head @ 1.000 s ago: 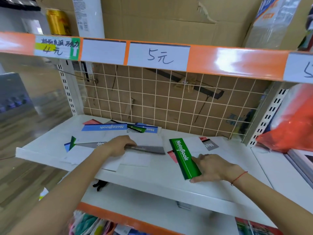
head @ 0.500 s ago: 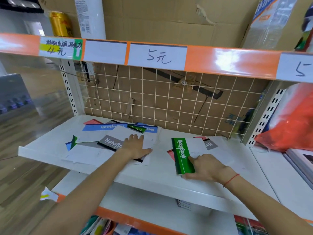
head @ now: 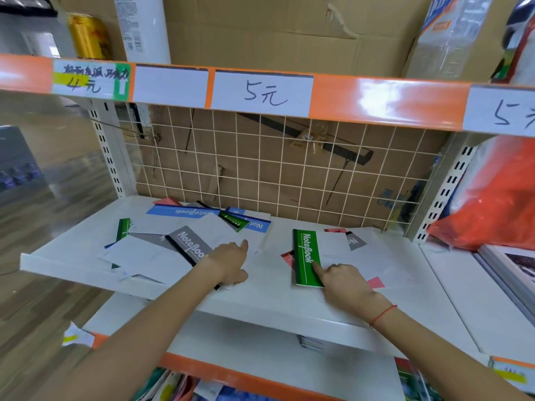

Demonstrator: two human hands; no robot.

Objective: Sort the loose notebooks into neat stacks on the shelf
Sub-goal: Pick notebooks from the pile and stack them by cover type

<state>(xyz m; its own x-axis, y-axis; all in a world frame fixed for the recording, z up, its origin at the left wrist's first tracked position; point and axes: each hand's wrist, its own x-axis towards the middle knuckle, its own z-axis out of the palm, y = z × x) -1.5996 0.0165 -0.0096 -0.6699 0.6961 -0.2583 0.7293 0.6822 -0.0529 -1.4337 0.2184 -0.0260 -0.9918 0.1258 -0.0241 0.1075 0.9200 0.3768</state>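
Loose notebooks lie scattered on the white shelf [head: 260, 302]. My left hand [head: 230, 263] rests flat on a grey-spined notebook [head: 191, 247] at the left pile, fingers stretched forward. A blue-spined notebook [head: 182, 212] and a small green one [head: 124, 228] lie behind it. My right hand [head: 341, 277] presses a green-spined notebook [head: 306, 256] with its index finger; this one tops a small pile with a red notebook [head: 288, 259] and another grey notebook [head: 355, 241] under it.
A wire grid [head: 289, 169] backs the shelf, with an orange price rail [head: 376, 96] overhead. A red plastic bag [head: 492, 198] and stacked books [head: 515, 273] sit on the right. The lower shelf [head: 231, 357] holds more stationery.
My left hand slid the grey notebook right and turned it, so the cover now faces up. My right hand shifted the green notebook slightly and now presses it with one finger.
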